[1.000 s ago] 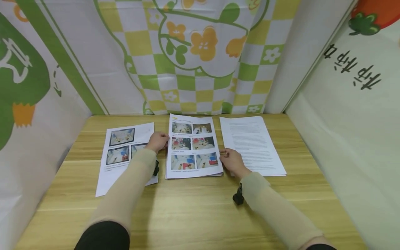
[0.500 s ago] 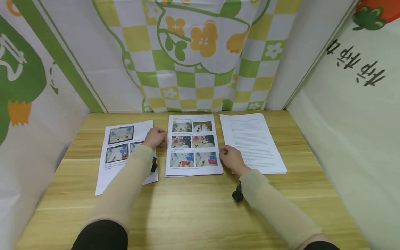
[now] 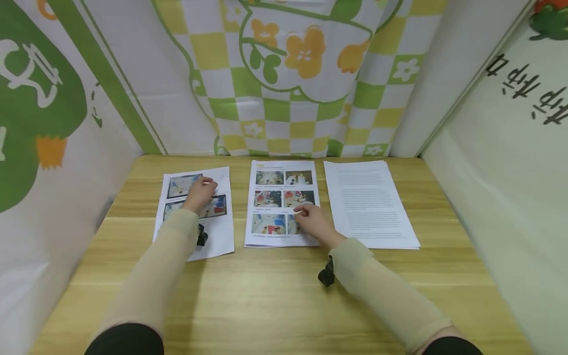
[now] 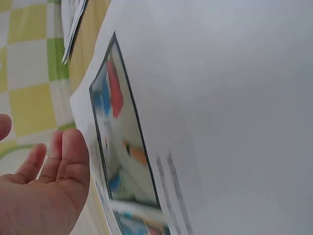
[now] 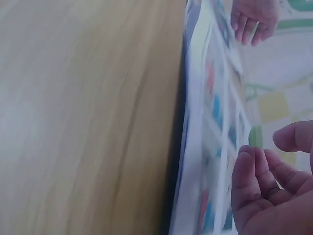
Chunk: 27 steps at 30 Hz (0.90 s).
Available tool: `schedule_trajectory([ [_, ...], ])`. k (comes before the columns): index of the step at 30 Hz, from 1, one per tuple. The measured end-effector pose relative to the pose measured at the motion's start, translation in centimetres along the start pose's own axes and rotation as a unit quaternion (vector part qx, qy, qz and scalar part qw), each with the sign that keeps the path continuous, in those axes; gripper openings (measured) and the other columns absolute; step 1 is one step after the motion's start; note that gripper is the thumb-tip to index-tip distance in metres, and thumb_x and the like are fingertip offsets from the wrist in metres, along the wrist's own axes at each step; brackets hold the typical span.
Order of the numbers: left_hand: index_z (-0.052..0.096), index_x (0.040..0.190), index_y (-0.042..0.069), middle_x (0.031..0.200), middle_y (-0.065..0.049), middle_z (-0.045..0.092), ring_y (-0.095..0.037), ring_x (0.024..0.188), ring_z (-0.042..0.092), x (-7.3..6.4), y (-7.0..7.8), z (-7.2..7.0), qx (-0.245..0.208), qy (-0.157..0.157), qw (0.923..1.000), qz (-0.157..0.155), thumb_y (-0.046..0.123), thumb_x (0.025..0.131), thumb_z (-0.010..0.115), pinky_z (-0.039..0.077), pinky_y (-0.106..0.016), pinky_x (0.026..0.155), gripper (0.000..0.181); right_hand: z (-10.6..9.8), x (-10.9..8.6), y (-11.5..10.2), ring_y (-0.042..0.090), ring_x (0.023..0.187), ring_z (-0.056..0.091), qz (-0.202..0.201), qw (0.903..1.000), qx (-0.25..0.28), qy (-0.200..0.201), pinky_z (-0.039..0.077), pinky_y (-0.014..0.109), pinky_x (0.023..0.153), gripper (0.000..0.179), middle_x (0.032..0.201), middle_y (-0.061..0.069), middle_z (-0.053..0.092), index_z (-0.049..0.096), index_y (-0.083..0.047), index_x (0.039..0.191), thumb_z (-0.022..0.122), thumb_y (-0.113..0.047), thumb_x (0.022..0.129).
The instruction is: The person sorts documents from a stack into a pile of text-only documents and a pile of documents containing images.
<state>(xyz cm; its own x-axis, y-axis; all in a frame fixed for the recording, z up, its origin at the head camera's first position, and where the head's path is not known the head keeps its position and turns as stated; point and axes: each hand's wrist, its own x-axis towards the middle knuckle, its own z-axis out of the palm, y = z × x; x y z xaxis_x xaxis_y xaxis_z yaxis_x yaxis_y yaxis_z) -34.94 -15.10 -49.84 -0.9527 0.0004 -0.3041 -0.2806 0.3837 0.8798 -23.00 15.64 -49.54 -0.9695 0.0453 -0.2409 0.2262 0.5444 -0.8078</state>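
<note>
Over the left printed sheet [image 3: 213, 236], which bears colour photos, hovers my left hand [image 3: 199, 194]. Its fingers are relaxed and hold nothing, as the left wrist view shows with the hand [image 4: 54, 181] beside the page. My right hand [image 3: 316, 223] is above the lower right corner of the middle stack of photo pages [image 3: 275, 240]. In the right wrist view the right hand [image 5: 269, 186] has loosely bent fingers, the thumb apart from them, and nothing between. To its right lies a stack of text pages [image 3: 368, 207].
All the papers lie on a wooden table [image 3: 266, 305]. A checkered curtain [image 3: 284, 113] hangs along its back edge, and pale printed walls [image 3: 497, 187] stand at both sides. A small black wrist camera [image 3: 327, 275] sits under the right wrist.
My left hand has left the middle stack's edge and moved left over the left sheet. My right hand has shifted left from the middle stack's right edge to above its corner.
</note>
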Motion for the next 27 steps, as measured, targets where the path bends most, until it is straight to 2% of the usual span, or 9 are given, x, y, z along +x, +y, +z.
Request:
schedule_trajectory([
  [4,0.03,0.146,-0.001,0.138,-0.024,0.044,-0.035,0.124,0.046,-1.0,-0.2,-2.1,-0.042,0.002,0.999,-0.018,0.019,0.1,0.043,0.044,-0.043,0.1,0.052,1.4,-0.1,-1.5,0.023,0.075,0.06,0.0,0.9975,0.054,-0.046,0.047,0.026,0.059,0.032,0.094,0.011,0.065,0.061,-0.001,0.121,0.057,-0.015,0.093],
  [7,0.028,0.147,-0.001,0.139,-0.025,0.042,-0.037,0.124,0.045,-1.6,-0.6,-3.7,-0.043,0.008,0.9989,-0.019,0.021,0.101,0.042,0.043,-0.044,0.099,0.053,2.6,-0.1,-2.4,0.026,0.081,0.062,0.0,0.9918,0.09,-0.09,0.051,0.028,0.066,0.033,0.098,0.015,0.065,0.058,0.001,0.125,0.056,-0.015,0.096],
  [10,0.028,0.146,-0.003,0.138,-0.026,0.042,-0.038,0.122,0.046,-2.2,-1.0,-5.3,-0.04,0.023,0.9988,-0.015,0.022,0.101,0.042,0.043,-0.045,0.099,0.053,3.7,0.0,-3.2,0.024,0.085,0.063,-0.003,0.9854,0.119,-0.121,0.054,0.03,0.073,0.034,0.104,0.018,0.064,0.057,0.002,0.126,0.056,-0.016,0.097],
  [17,0.028,0.143,-0.007,0.135,-0.023,0.042,-0.028,0.109,0.05,-3.2,-2.2,-8.4,-0.05,0.059,0.9969,-0.017,0.02,0.1,0.043,0.048,-0.037,0.091,0.053,6.2,0.2,-5.2,0.023,0.088,0.064,-0.005,0.9777,0.145,-0.152,0.055,0.035,0.08,0.033,0.107,0.019,0.063,0.057,0.004,0.123,0.058,-0.014,0.096],
  [22,0.026,0.145,-0.005,0.127,-0.016,0.043,-0.022,0.102,0.049,-3.8,-3.6,-10.6,-0.033,0.07,0.9955,-0.054,0.023,0.1,0.043,0.049,-0.033,0.087,0.055,8.0,0.2,-6.4,0.028,0.097,0.064,0.002,0.9745,0.149,-0.168,0.055,0.034,0.082,0.034,0.112,0.02,0.063,0.056,0.004,0.124,0.058,-0.014,0.096],
  [24,0.025,0.145,-0.005,0.121,-0.014,0.043,-0.021,0.096,0.048,-4.1,-4.2,-11.3,-0.025,0.07,0.995,-0.067,0.025,0.101,0.043,0.049,-0.033,0.084,0.056,8.8,0.2,-6.8,0.029,0.099,0.064,0.002,0.9732,0.15,-0.174,0.055,0.033,0.082,0.038,0.114,0.02,0.063,0.054,0.005,0.128,0.058,-0.014,0.095],
  [27,0.026,0.145,-0.004,0.121,-0.014,0.041,-0.022,0.094,0.045,-4.3,-5.1,-12.2,-0.004,0.077,0.993,-0.089,0.028,0.1,0.044,0.047,-0.034,0.082,0.058,10.0,0.2,-7.3,0.03,0.103,0.063,0.011,0.9699,0.156,-0.187,0.053,0.037,0.086,0.048,0.119,0.018,0.061,0.046,0.002,0.137,0.059,-0.017,0.095],
])
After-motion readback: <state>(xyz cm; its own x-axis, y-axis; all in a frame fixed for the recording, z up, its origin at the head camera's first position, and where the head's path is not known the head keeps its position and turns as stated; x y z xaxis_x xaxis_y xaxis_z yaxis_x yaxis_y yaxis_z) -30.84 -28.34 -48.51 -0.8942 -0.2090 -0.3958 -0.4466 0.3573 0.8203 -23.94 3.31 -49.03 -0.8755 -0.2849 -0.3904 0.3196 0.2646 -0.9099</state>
